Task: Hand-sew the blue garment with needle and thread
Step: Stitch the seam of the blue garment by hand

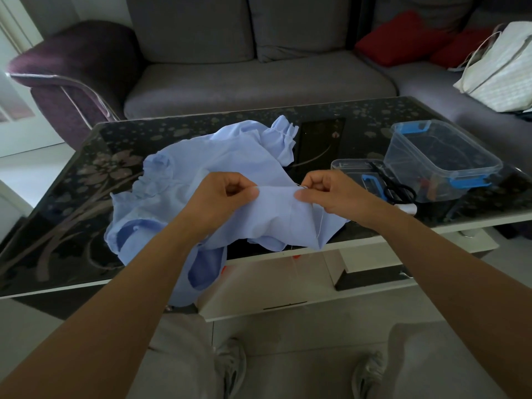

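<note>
A light blue garment (224, 156) lies crumpled on the dark glass coffee table (74, 197), one part hanging over the front edge. My left hand (227, 194) pinches a raised fold of the cloth between thumb and fingers. A short way to the right, my right hand (331, 194) pinches the same fold's edge together with a thin needle (300, 184), only its tip showing. A white thread (321, 223) hangs down from under that hand over the cloth.
A clear plastic box with blue clips (440, 156) stands at the table's right, its lid (359, 171) and black scissors (398, 191) beside it. A grey sofa (259, 79) with red cushions (403, 38) and a white bag (501, 70) lies behind. My shoes (230, 367) are below.
</note>
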